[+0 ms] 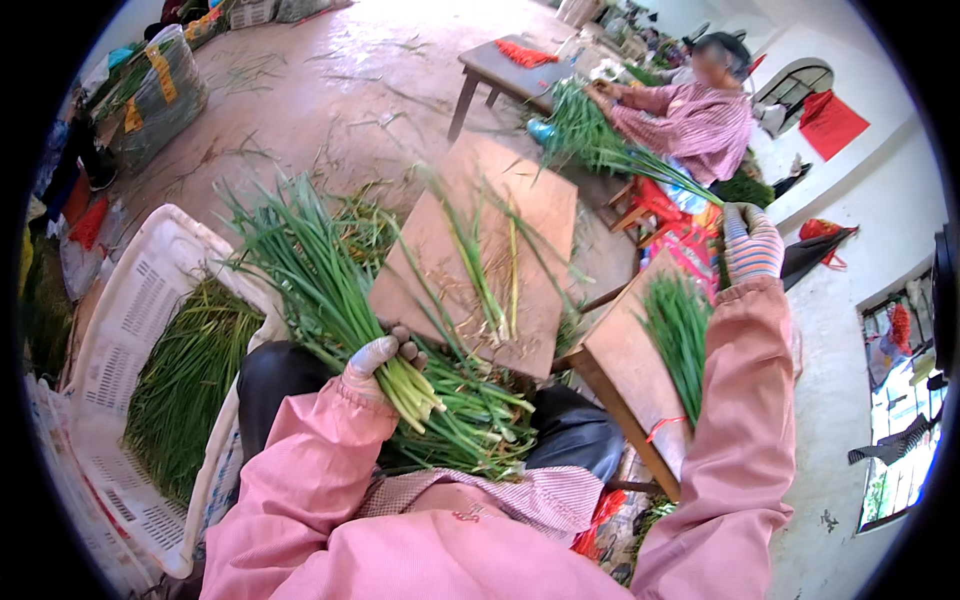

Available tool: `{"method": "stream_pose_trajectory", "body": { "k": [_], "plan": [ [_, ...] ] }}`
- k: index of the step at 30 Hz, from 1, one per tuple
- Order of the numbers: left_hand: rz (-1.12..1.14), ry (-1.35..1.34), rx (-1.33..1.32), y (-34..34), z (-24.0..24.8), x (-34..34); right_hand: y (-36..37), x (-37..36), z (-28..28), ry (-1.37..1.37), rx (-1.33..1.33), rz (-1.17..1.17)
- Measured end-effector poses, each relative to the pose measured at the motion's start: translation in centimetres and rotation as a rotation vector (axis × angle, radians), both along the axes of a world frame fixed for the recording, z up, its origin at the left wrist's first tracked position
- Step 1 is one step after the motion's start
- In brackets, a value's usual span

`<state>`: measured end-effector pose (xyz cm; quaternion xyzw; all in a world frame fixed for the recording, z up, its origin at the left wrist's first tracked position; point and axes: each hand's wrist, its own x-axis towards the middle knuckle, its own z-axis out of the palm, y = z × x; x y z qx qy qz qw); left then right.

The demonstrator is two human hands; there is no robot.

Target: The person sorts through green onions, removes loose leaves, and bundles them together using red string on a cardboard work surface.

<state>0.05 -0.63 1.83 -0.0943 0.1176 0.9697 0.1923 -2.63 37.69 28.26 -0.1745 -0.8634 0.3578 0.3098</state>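
Observation:
In front of my lap, my gloved left hand [378, 358] is closed round a thick bunch of scallions [325, 275], pale ends toward me and green leaves fanning up and away to the left. My right hand [752, 245], in a striped glove, is raised at the far right, its fingers pinched on a few long scallion stalks [665, 172]. Their leaves reach toward the far side and overlap the co-worker's greens. More scallions [465, 425] lie across my lap. A tilted wooden board [500, 200] before me bears loose stalks [485, 275] and dry yellow scraps.
At my left stands a white plastic crate [150, 290] with greens inside. A wooden stool [615, 365] on my right carries a green bunch [678, 345]. Across from me a co-worker [690, 115] sits beside a low table [505, 70]. A filled clear bag [155, 110] stands far left.

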Motion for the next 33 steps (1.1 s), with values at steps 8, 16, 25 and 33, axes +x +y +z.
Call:
{"method": "stream_pose_trajectory", "body": {
  "k": [8,16,25,33],
  "plan": [
    [-0.181,0.031,0.1,4.0,0.1,2.8,-5.8,2.7,-9.8,-0.218,-0.649,0.316],
    [-0.211,-0.159,-0.004,2.7,1.3,2.1,-19.1,11.4,-20.4,-0.726,-0.54,0.669],
    [0.11,0.284,-0.349,-2.6,3.2,-7.9,-1.1,-10.6,-28.0,-0.406,0.312,0.335],
    [0.061,0.198,-0.246,-5.5,1.0,-8.2,1.5,-17.5,-33.8,-0.434,0.585,0.163]
  ]
}}
